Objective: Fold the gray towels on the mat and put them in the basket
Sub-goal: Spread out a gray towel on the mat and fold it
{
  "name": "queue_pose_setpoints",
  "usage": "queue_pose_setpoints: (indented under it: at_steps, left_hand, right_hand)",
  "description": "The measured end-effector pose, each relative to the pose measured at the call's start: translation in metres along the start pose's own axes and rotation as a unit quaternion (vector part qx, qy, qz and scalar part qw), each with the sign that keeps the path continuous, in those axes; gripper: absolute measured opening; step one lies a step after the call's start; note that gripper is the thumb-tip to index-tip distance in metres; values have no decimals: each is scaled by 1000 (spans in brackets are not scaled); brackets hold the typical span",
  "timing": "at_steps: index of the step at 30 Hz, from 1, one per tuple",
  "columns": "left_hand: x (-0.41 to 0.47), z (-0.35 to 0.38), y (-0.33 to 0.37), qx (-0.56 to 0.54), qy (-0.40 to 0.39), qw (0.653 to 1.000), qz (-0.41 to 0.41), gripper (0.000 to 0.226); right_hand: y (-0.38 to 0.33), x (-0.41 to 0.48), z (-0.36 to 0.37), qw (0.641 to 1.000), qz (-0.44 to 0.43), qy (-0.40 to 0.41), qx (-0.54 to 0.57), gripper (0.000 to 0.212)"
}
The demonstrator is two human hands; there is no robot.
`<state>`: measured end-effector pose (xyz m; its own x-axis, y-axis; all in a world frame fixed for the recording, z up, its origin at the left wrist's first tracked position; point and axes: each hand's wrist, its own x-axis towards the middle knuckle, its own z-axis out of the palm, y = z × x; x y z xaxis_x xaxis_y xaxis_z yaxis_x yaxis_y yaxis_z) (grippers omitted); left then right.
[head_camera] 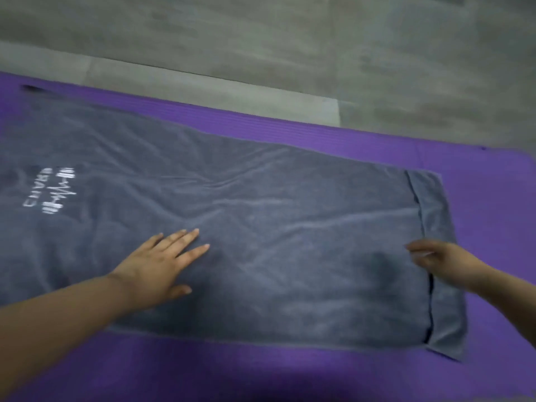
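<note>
A long gray towel [261, 216] lies spread flat across a purple mat [290, 372], doubled over so a lower layer sticks out at its right end. White lettering is printed near its left end. My left hand [158, 264] rests flat on the towel's left-middle with fingers straight and spread. Blurred, my right hand [441, 261] hovers at the right end by the upper layer's edge, fingers loosely bent; I cannot tell whether it touches the cloth. No basket is in view.
Gray tiled floor [290, 39] stretches beyond the mat's far edge. Bare purple mat shows along the near side and to the right of the towel.
</note>
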<state>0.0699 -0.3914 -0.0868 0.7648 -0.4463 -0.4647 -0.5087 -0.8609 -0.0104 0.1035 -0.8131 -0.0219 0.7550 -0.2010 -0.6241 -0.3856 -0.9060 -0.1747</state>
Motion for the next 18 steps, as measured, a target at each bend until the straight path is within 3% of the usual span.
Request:
queue_pose_setpoints:
  at_steps: [3, 6, 7, 11, 16, 18]
  left_hand:
    - [23, -12, 31, 1, -104, 994, 21, 80]
    - [38, -4, 48, 12, -117, 993, 10, 82]
    - [39, -2, 53, 23, -125, 992, 2, 85]
    - [42, 17, 51, 61, -8, 997, 48, 120]
    - [44, 41, 42, 3, 22, 998, 52, 118]
    - [40, 43, 48, -15, 24, 998, 53, 119]
  right_hand:
    - [95, -8, 17, 964, 182, 159, 109, 41]
    - [152, -14, 67, 925, 286, 166, 187, 44]
    - [157, -14, 82, 918, 299, 155, 210, 40]
    - [163, -16, 97, 905, 304, 141, 263, 30]
    - [177, -15, 83, 921, 279, 83, 259, 17]
    - [186, -18, 73, 925, 275, 98, 242, 12]
